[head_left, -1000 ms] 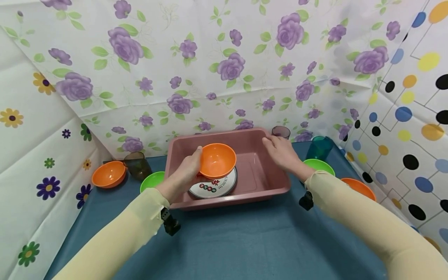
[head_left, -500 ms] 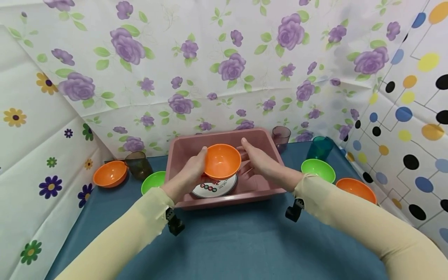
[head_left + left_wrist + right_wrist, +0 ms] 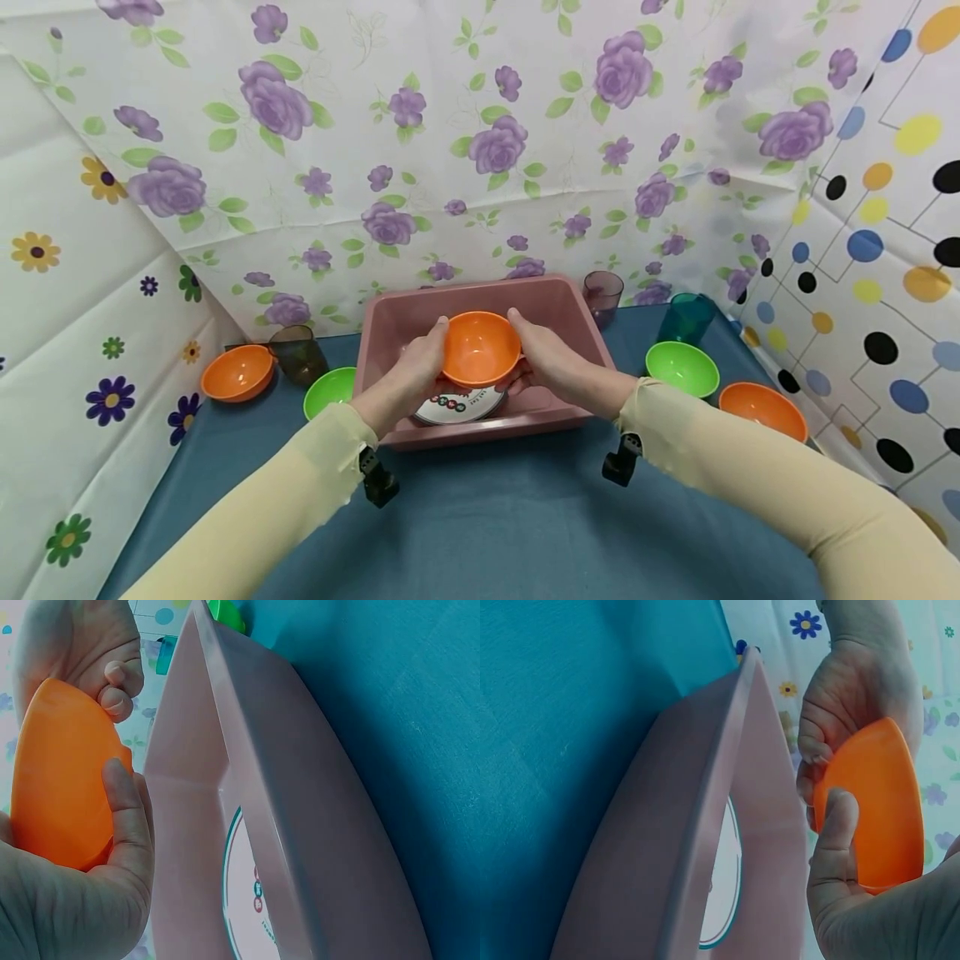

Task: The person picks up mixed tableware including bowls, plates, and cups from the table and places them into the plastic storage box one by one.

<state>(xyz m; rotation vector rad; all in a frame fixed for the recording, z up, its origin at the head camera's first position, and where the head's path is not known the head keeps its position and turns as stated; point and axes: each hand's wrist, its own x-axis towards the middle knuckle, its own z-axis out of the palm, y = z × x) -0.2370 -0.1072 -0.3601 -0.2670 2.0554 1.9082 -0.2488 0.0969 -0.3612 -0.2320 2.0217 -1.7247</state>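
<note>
An orange bowl (image 3: 482, 348) is held above the pink basin, its opening facing up. My left hand (image 3: 416, 364) grips its left side, thumb at the rim and fingers curled beneath. On the opposite side my right hand (image 3: 551, 358) grips it the same way. Both wrist views show the orange bowl (image 3: 64, 780) from the side, raised over the basin's edge, fingers under it. Inside the pink basin (image 3: 558, 287), a white plate (image 3: 457, 408) with red and green print lies at the left, partly covered by the bowl and left hand.
Left of the basin are an orange bowl (image 3: 238, 373), a brown cup (image 3: 298, 357) and a green bowl (image 3: 327, 392). To its right stand a purple cup (image 3: 602, 296), a teal cup (image 3: 686, 319), a green bowl (image 3: 682, 369) and an orange bowl (image 3: 763, 410). Patterned sheets wall the table.
My right hand has come left from the basin's right rim to the orange bowl and now grips it. The bowl and left hand have shifted slightly right.
</note>
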